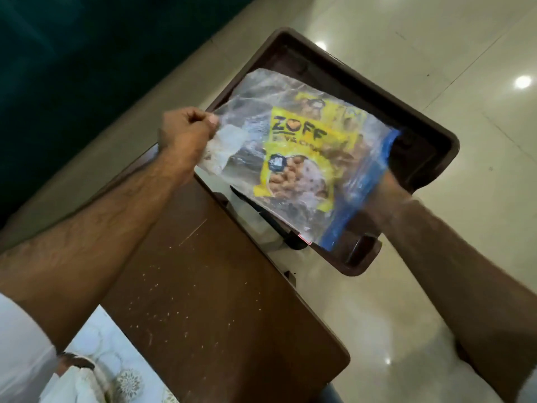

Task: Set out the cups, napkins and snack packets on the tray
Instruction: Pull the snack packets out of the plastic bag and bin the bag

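A clear zip bag (255, 112) with a blue seal strip hangs stretched over the dark brown tray (430, 146). Inside it lies a yellow snack packet (308, 152) printed with "ZOFF", and something white and dark beside it that I cannot make out. My left hand (186, 132) pinches the bag's closed bottom corner at the left. My right hand (389, 184) is at the blue-edged mouth on the right, partly hidden behind the plastic, gripping that end. No cups or napkins show on the tray.
The tray rests at the far end of a brown wooden table (209, 286) speckled with pale crumbs. Glossy cream floor tiles (436, 53) surround it on the right. A dark green wall fills the upper left. Patterned white cloth (122, 373) lies at the bottom left.
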`<state>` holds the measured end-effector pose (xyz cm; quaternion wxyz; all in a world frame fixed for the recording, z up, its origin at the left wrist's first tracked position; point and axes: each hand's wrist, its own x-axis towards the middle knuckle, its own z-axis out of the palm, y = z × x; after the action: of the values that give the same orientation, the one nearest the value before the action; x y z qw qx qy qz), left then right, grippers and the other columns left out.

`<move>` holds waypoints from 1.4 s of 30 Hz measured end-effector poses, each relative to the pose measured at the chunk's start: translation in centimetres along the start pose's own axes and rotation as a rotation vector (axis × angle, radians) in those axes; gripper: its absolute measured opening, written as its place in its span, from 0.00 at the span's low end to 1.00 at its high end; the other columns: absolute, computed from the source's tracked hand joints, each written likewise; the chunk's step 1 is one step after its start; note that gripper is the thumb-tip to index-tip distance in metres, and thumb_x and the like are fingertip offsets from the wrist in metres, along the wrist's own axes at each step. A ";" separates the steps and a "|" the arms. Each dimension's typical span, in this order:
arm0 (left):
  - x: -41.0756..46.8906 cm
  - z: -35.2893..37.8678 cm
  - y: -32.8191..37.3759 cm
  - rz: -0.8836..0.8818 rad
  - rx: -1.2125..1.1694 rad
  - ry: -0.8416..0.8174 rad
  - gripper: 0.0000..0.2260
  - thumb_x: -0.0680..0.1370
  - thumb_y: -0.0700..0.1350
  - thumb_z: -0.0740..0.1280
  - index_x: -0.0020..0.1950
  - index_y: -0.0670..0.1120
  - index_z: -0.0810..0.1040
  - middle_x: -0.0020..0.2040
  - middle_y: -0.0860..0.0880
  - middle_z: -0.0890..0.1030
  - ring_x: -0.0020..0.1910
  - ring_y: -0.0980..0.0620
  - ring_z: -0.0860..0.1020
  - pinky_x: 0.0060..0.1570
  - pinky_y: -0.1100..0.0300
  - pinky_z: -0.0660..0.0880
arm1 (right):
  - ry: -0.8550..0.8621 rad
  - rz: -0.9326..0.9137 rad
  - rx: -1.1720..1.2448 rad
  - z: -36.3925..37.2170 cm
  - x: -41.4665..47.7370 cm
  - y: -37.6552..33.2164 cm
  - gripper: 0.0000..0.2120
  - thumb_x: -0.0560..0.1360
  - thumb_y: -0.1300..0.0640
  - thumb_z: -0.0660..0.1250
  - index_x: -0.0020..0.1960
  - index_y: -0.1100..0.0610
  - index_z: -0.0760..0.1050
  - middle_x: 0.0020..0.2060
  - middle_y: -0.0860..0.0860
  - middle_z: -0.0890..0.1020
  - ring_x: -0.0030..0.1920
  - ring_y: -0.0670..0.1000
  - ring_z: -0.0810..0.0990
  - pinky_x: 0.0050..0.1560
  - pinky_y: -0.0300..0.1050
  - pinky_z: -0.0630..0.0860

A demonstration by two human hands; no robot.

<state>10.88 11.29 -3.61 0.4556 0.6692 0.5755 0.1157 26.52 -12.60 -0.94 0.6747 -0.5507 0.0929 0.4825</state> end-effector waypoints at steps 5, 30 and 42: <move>-0.9 -2.5 -1.3 0.038 0.076 0.230 0.08 0.79 0.51 0.69 0.55 0.49 0.80 0.50 0.51 0.83 0.51 0.52 0.82 0.53 0.48 0.81 | 0.144 -0.004 -0.136 -4.2 -0.9 -0.5 0.23 0.77 0.74 0.59 0.70 0.64 0.72 0.63 0.61 0.80 0.62 0.61 0.80 0.62 0.61 0.78; -8.5 -7.1 -1.8 -0.285 -1.428 -0.157 0.18 0.72 0.42 0.60 0.61 0.43 0.72 0.69 0.37 0.75 0.62 0.35 0.77 0.65 0.34 0.70 | 0.701 -0.222 -0.697 -4.9 1.3 3.0 0.32 0.64 0.67 0.70 0.66 0.59 0.64 0.60 0.57 0.74 0.63 0.59 0.76 0.63 0.56 0.76; -11.7 -18.2 -3.7 -0.101 -1.283 -0.289 0.31 0.69 0.43 0.59 0.74 0.41 0.69 0.69 0.36 0.76 0.67 0.31 0.75 0.63 0.32 0.72 | -0.449 -0.141 -0.537 14.6 -2.6 -2.0 0.29 0.76 0.47 0.71 0.71 0.55 0.64 0.49 0.53 0.84 0.45 0.51 0.86 0.40 0.45 0.81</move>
<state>-7.55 9.45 8.07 0.8416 0.2457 0.3560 0.3233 20.73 -1.72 7.60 0.5410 -0.5936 -0.2260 0.5512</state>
